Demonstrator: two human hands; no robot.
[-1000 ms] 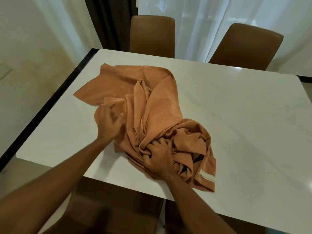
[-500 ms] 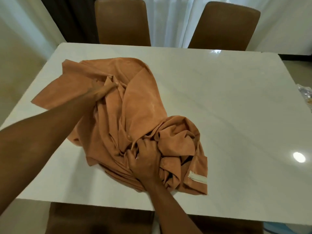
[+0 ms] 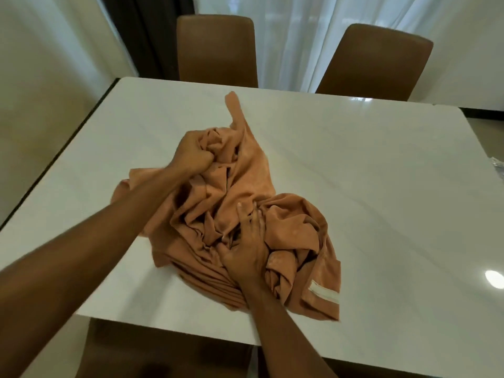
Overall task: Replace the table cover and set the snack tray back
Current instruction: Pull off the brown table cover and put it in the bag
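An orange-brown table cover (image 3: 245,186) lies bunched in a crumpled heap on the near left part of the white marble table (image 3: 381,186). A white label shows at its near right corner. My left hand (image 3: 192,156) grips a fistful of the cloth at the heap's far left side. My right hand (image 3: 249,249) rests on the near middle of the heap with its fingers stretched out into the folds. One thin strip of cloth points toward the far edge of the table. No snack tray is in view.
Two brown chairs (image 3: 216,50) (image 3: 376,61) stand at the table's far side before white curtains. Another brown chair (image 3: 163,350) is tucked under the near edge. Something clear and crinkled (image 3: 497,167) peeks in at the right border.
The spread left part of the cover has been gathered inward into the heap by my left hand. My right hand's fingers have uncurled and now lie flatter on the cloth.
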